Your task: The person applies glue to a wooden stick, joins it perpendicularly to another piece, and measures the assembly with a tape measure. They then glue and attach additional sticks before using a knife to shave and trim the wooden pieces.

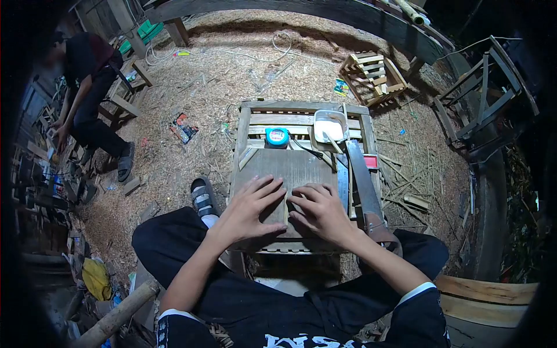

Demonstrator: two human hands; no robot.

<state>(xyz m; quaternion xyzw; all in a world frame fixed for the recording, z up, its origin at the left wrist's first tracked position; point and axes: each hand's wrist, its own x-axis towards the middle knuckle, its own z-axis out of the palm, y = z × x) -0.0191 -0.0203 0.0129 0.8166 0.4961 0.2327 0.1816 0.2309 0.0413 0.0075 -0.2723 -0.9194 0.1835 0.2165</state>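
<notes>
A flat wooden board (290, 165) lies on a slatted wooden table (245, 124) in front of me. My left hand (249, 210) rests over the board's left side, fingers stretched and thumb apart. On the other side my right hand (324, 213) has its fingers slightly bent and spread, holding nothing. A narrow gap separates the two hands, with a thin pale strip (286, 210) showing between them. Right of my right hand lie a handsaw (362, 177) and a metal ruler (342, 181). A teal tape measure (277, 138) sits beyond the board's far edge.
A white plastic tub (329, 126) and a red box (370, 161) are on the table's right side. A slatted wooden crate (374, 78) stands on the shavings-covered ground. Another person (93, 87) bends over at the left. Bamboo sticks (409, 188) litter the right.
</notes>
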